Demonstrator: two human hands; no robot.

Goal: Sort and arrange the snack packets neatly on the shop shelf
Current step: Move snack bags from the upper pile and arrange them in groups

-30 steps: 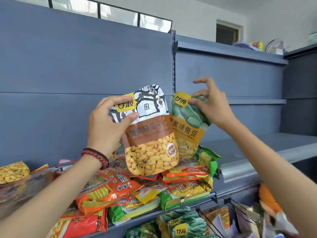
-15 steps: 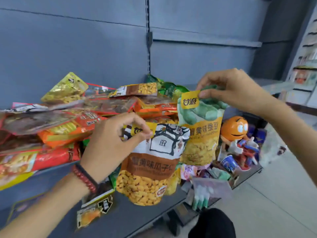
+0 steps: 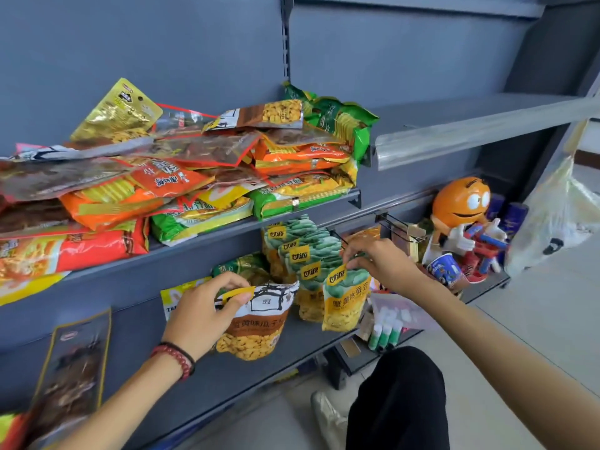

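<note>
1. Your left hand (image 3: 207,316), thumb on top, pinches the brown packet (image 3: 256,326) by its top edge, over the lower shelf (image 3: 211,384).
2. Your right hand (image 3: 380,264), arm extended, pinches the green packet (image 3: 345,303) at its top, fronting the hanging green row (image 3: 297,251).
3. A pile (image 3: 168,183) of packets lies on the upper shelf (image 3: 227,233).

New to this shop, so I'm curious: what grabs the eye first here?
A jumbled heap of snack packets covers the upper shelf. Below, the left hand grips a brown seed packet while the right hand pinches a green bean packet; an orange cartoon figure stands far right.
</note>
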